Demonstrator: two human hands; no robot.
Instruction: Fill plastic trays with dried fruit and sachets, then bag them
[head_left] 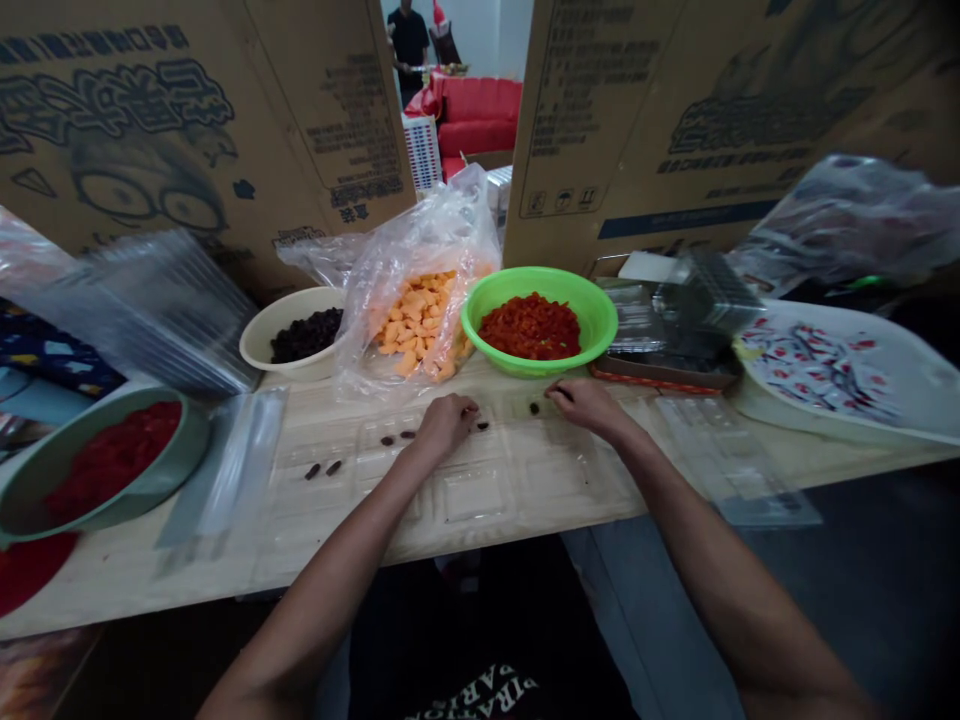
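A clear plastic compartment tray (465, 490) lies on the wooden table in front of me, with several dark raisins (322, 468) in its far wells. My left hand (444, 422) rests on the tray's far middle, fingers curled in a pinch over dark raisins beside it. My right hand (589, 402) is just right of it, fingers pinched together near a raisin (534, 408) at the tray's far right. What either pinch holds is too small to make out. Behind the hands stand a green bowl (592, 330) of red pieces, a plastic bag of orange pieces (416, 320) and a cream bowl of raisins (264, 335).
A grey-green bowl of red pieces (180, 450) sits at the left edge, with a stack of clear trays (161, 310) behind it. More clear trays (731, 460), a box (675, 345) and a sheet of sachets (817, 370) lie to the right. Cardboard boxes (660, 110) wall the back; a person stands far behind.
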